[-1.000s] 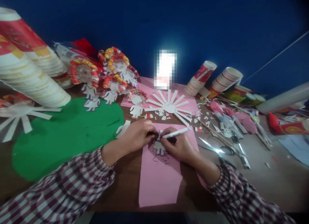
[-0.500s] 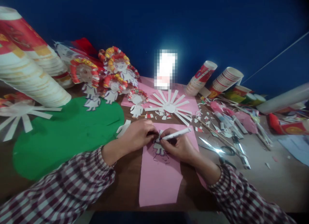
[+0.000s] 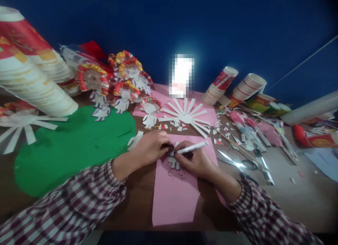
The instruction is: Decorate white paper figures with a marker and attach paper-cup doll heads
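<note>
My left hand is curled, fingertips pinching down a small white paper figure that lies on a pink sheet. My right hand grips a white marker, its tip at the figure's head beside my left fingertips. Dark pen marks surround the figure on the pink sheet. Both sleeves are plaid.
A green paper shape lies at left under stacked paper cups. Finished paper dolls and a white sun cut-out sit behind. Scissors, scraps, pens and more cup stacks crowd the right.
The marker has shifted slightly left and tilted a little; both hands stay on the paper figure in nearly the same place.
</note>
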The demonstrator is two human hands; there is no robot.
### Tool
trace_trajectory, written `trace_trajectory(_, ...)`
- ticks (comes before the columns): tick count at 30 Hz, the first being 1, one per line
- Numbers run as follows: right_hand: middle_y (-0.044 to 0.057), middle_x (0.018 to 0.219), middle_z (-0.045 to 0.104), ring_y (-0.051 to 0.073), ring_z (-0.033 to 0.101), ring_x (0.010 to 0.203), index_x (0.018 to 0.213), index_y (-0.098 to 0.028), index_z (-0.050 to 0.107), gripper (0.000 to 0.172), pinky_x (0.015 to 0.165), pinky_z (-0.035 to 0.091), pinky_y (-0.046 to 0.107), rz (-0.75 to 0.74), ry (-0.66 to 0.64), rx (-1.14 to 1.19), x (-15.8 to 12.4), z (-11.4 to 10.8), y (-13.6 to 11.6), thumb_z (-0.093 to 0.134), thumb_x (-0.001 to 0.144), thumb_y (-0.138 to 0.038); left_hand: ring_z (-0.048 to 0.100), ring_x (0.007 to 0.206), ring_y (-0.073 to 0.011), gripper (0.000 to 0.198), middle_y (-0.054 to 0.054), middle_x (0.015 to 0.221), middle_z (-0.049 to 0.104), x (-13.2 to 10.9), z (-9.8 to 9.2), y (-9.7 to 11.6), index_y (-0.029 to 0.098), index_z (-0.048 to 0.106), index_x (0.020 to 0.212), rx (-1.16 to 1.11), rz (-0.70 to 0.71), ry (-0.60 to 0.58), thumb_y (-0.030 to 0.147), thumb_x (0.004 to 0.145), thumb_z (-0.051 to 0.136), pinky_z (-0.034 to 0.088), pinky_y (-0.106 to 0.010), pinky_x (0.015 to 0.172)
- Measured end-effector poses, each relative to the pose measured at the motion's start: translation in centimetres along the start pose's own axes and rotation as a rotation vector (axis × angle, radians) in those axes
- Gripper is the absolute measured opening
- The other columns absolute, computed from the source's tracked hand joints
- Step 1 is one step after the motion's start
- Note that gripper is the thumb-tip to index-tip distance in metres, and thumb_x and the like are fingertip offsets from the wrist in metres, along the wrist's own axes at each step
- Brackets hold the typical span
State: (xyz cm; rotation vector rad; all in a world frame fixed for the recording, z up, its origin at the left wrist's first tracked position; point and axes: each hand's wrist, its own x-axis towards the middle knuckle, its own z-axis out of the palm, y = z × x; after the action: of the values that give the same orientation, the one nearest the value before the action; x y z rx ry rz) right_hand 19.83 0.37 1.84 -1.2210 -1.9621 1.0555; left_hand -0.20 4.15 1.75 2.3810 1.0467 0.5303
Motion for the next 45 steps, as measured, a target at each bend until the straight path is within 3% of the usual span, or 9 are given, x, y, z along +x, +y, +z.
trace_trajectory(17, 0.003, 0.078, 0.066, 0.013, 0.060, 0.067, 0.087, -0.018, 0.064, 0.006, 0.059, 0.048, 0.023, 0.000, 0.015, 0.051, 0.01, 0.12, 0.10, 0.062, 0.082, -0.022, 0.058, 0.079, -0.0160, 0.011, -0.002, 0.080, 0.064, 0.07, -0.02, -0.09, 0.020, 0.074, 0.088, 0.008, 0.000, -0.001, 0.019, 0.085, 0.063, 0.040, -0.027, 0.069)
trace_trajectory(22, 0.000, 0.067, 0.060, 0.011, 0.055, 0.056, 0.085, -0.017, 0.061, 0.010, 0.050, 0.044, 0.021, 0.085, 0.089, 0.253, 0.18, 0.06, 0.37, 0.062, 0.082, -0.026, 0.059, 0.078, -0.0157, 0.011, -0.003, 0.080, 0.065, -0.07, 0.00, -0.13, 0.018, 0.073, 0.088, 0.010, 0.003, 0.012, 0.015, 0.082, 0.064, 0.039, -0.026, 0.067)
trace_trajectory(27, -0.003, 0.062, 0.055, 0.008, 0.049, 0.050, 0.081, -0.017, 0.058, 0.007, 0.045, 0.040, 0.018, 0.103, 0.144, 0.233, 0.12, 0.04, 0.26, 0.063, 0.078, -0.021, 0.059, 0.077, -0.0156, 0.011, -0.002, 0.081, 0.066, -0.01, -0.02, -0.31, 0.018, 0.073, 0.088, 0.021, -0.002, 0.002, 0.016, 0.082, 0.063, 0.039, -0.026, 0.067)
trace_trajectory(45, -0.003, 0.066, 0.054, 0.008, 0.047, 0.054, 0.084, -0.019, 0.058, 0.005, 0.048, 0.039, 0.018, 0.037, 0.020, 0.184, -0.25, 0.10, -0.05, 0.060, 0.079, -0.018, 0.060, 0.078, -0.0148, 0.014, -0.002, 0.082, 0.067, 0.03, 0.22, -0.23, 0.020, 0.074, 0.088, -0.009, -0.009, 0.015, 0.012, 0.081, 0.064, 0.041, -0.025, 0.068)
